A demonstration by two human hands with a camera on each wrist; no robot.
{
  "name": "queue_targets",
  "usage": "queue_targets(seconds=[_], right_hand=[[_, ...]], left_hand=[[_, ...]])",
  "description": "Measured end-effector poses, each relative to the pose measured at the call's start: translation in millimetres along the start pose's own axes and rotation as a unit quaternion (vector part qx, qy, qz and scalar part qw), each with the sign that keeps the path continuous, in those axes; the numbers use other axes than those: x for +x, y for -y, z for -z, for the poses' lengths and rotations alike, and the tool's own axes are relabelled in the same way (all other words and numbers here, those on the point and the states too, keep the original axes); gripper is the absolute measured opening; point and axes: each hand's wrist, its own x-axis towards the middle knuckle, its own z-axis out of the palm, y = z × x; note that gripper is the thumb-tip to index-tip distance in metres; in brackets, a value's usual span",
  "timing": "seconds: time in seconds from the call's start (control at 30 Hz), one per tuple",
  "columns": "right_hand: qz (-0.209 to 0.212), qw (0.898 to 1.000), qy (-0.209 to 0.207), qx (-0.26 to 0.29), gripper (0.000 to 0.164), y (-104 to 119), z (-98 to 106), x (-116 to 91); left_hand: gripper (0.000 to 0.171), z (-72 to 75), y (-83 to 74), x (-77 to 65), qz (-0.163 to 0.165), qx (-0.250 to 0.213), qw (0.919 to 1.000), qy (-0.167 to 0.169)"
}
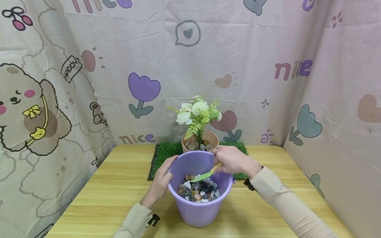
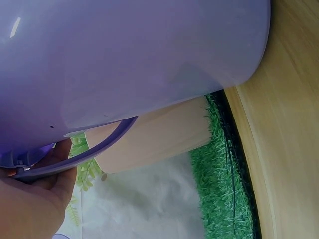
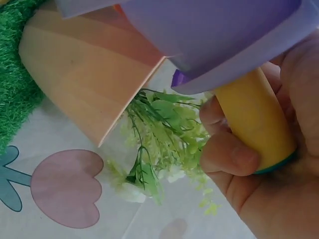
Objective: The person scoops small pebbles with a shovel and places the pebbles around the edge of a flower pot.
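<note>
A purple bucket (image 1: 198, 213) stands on the wooden table with many mixed pebbles (image 1: 197, 195) in its bottom. My left hand (image 1: 158, 183) grips the bucket's left rim; in the left wrist view its fingers are around the rim by the bucket handle (image 2: 102, 144). In my right hand (image 1: 233, 161) is a small garden trowel (image 1: 201, 177) with a green blade. The blade reaches down into the bucket, its tip at the pebbles. The right wrist view shows the fingers curled round the yellow trowel handle (image 3: 254, 119), partly hidden by the bucket rim.
Behind the bucket, a peach flowerpot (image 1: 185, 140) with stones and white artificial flowers (image 1: 198, 109) stands on a green turf mat (image 1: 169, 151). A printed cloth (image 1: 190, 66) hangs behind the table (image 1: 119, 185) and at both sides.
</note>
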Motion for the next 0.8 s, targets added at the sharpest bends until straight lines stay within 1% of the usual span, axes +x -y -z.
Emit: queue_targets(seconds=[0.13,0.3,0.53,0.63,0.8], right_hand=[[0.015,1.000,-0.007,0.000,0.015,-2.7,-2.7,-0.1],[0.026,1.000,-0.012,0.005,0.017,-4.8,-6.6,2.9],[0.016,1.000,-0.008,0.008,0.018,-3.4,-10.4,7.5],[0.012,1.000,-0.015,0.003,0.018,-3.2,-9.3,6.4],[0.024,0.999,-0.038,-0.005,0.016,-4.8,-8.6,4.1]], left_hand=[[0.067,-0.2,1.1,-0.4,0.002,-0.002,1.0000,0.001],[0.067,-0.5,2.1,-0.2,0.001,-0.002,1.0000,0.000],[0.067,-1.6,2.8,-0.8,0.010,-0.008,0.9999,0.001],[0.067,-1.9,2.4,-0.4,0.009,-0.008,0.9999,0.004],[0.067,-1.3,1.8,0.3,0.006,-0.007,1.0000,-0.001]])
